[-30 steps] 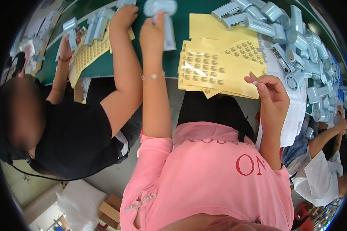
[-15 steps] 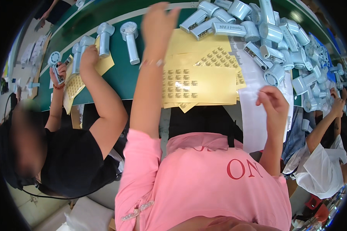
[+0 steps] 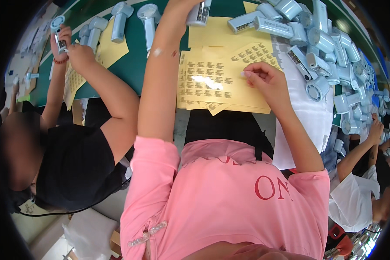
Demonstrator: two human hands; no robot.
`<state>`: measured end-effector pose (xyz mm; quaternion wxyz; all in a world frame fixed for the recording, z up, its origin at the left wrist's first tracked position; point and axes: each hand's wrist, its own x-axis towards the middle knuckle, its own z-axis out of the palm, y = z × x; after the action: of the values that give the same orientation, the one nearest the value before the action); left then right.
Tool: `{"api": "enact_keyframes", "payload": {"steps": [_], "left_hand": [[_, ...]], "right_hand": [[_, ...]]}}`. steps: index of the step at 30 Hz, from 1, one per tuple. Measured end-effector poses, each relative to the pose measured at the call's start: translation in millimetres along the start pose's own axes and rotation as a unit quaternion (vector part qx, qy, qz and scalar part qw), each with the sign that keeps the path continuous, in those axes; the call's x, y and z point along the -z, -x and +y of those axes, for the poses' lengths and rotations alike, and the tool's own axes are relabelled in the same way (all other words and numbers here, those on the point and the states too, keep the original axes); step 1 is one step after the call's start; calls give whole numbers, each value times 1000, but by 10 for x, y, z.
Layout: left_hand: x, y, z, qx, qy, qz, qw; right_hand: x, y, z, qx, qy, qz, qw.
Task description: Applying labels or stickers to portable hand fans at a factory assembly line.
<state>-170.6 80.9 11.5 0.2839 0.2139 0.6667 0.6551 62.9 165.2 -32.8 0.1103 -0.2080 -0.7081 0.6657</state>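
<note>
At the top edge of the view, my left hand (image 3: pixel 177 8) is closed around a light-blue handheld fan (image 3: pixel 198 14) with its open battery slot showing; part of the hand is cut off. My right hand (image 3: pixel 268 82) is over the right side of the yellow label sheet (image 3: pixel 242 97), thumb and forefinger pinched together. A tiny pale spot shows at those fingertips, too small to name. Rows of small dark-printed labels cover the sheet's left half, with a bright glare across them. More yellow sheets lie beneath and behind it.
A large heap of light-blue fans (image 3: pixel 320 41) covers the right side of the green table (image 3: pixel 130 65). White sheeting (image 3: pixel 299 130) hangs over the near edge. Several fans stand at the left, near a co-worker's hands (image 3: pixel 69 47) holding one. Another person works at far right.
My right hand has moved left and up from beside the sheets onto the label sheet, its fingers now pinched. A fan now shows in my left hand, which has moved up.
</note>
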Motion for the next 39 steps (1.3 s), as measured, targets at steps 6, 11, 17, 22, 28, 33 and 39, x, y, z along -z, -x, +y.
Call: {"api": "enact_keyframes", "payload": {"steps": [6,11,17,22,28,33,39], "left_hand": [[72,942,-308,-64,32,-4,997],[16,1081,-574,29,-35,50,998],[16,1125,-585,13,-49,40,998],[-51,1192,-508,-14,-274,64,960],[-26,1216,-610,-16,-233,75,969],[-21,1230,-661,-36,-211,70,974],[-26,1251,-585,-35,-223,65,972]], "right_hand": [[-172,-228,-89,50,96,-8,994],[-320,-407,-47,29,173,34,984],[-378,-450,-27,78,298,19,951],[-474,-467,31,178,421,41,888],[-418,-356,17,157,301,56,939],[-390,-255,-47,128,256,50,957],[-231,-21,-227,204,234,4,951]]}}
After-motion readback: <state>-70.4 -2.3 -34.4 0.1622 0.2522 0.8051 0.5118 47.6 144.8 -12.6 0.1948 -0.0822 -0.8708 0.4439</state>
